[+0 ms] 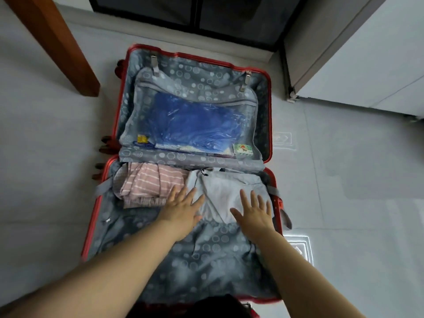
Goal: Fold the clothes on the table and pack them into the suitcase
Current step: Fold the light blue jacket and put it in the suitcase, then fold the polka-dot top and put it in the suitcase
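A red hard-shell suitcase [271, 125] lies open flat on a grey tiled floor [344, 180], its two halves lined with grey fabric printed in pale circles. In the near half, two folded garments sit side by side against the far edge. On the left is a soft pink garment with thin white stripes [146, 184], bunched into loose folds. On the right is a smooth pale grey garment [222, 191], roughly rectangular, with a dark drawstring tip at its far left corner. Both hands lie flat on the pale grey garment with fingers straight and spread, holding nothing. The left hand [181, 208] is on its left part, just beside the striped garment. The right hand [254, 212] is on its right part, near the red rim. The rest of the near lining is bare and wrinkled. Two grey webbing straps show, one at the left rim [103, 187] and one at the right [273, 190]. The far half is covered by a fabric divider panel [174, 88], hung from two metal clips [153, 59] [247, 75]. Its see-through pocket holds one crinkled blue plastic bag [195, 125], one small yellow item [142, 138] and one green-and-white packet [243, 149]. At far left stands a brown wooden table leg [57, 42], and at far right a white cabinet [367, 53].
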Tool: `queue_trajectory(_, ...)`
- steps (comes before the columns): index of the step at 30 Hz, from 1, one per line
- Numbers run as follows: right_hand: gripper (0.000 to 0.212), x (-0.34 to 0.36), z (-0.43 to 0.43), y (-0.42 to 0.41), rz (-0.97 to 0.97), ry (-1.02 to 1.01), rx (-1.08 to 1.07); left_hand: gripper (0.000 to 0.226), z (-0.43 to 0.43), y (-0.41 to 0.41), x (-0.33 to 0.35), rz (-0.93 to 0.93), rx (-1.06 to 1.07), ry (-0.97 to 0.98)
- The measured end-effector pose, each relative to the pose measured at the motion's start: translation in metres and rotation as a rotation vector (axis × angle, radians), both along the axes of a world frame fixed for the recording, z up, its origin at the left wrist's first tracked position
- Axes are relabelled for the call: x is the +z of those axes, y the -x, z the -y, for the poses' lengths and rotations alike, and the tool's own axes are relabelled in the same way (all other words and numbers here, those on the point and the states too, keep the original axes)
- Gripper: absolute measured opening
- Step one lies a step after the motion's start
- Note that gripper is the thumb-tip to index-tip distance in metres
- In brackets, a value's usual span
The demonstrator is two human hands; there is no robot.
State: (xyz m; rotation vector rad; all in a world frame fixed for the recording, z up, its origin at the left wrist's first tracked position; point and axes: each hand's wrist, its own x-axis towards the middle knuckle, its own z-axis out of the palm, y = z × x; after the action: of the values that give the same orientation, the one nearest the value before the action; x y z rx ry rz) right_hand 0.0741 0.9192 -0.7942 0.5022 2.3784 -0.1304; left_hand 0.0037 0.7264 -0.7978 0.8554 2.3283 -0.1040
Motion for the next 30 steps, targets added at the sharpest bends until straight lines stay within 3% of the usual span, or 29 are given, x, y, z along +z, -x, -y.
queue_trajectory(6, 0.068, 0.138, 0.037, -0.02, 0.048, 0.082, 0.006, 0.058, 0.031, -0.026, 0.146, 0.081, 0.103, 0.053)
queue_trajectory(12, 0.066, 0.358, 0.09, -0.034, -0.028, 0.161, 0.106, 0.057, 0.067, -0.073, 0.363, 0.114, 0.161, 0.031)
queue_trajectory(16, 0.081, 0.482, 0.112, -0.048, -0.08, 0.166, 0.189, 0.057, 0.078, -0.097, 0.49, 0.094, 0.307, -0.07)
queue_trajectory(18, 0.073, 0.534, 0.13, -0.046, -0.14, 0.151, 0.276, 0.057, 0.096, -0.099, 0.542, 0.031, 0.392, -0.131)
queue_trajectory(20, 0.064, 0.572, 0.157, -0.051, -0.198, 0.154, 0.366, 0.057, 0.124, -0.11, 0.582, -0.032, 0.483, -0.182)
queue_trajectory(24, 0.066, 0.619, 0.229, -0.047, -0.328, 0.227, 0.419, 0.056, 0.201, -0.122, 0.635, -0.153, 0.555, -0.218)
queue_trajectory(26, 0.071, 0.637, 0.265, -0.039, -0.404, 0.27, 0.405, 0.057, 0.241, -0.122, 0.651, -0.228, 0.543, -0.219)
queue_trajectory(30, 0.062, 0.656, 0.354, -0.027, -0.495, 0.355, 0.313, 0.057, 0.344, -0.126, 0.672, -0.299, 0.587, -0.22)
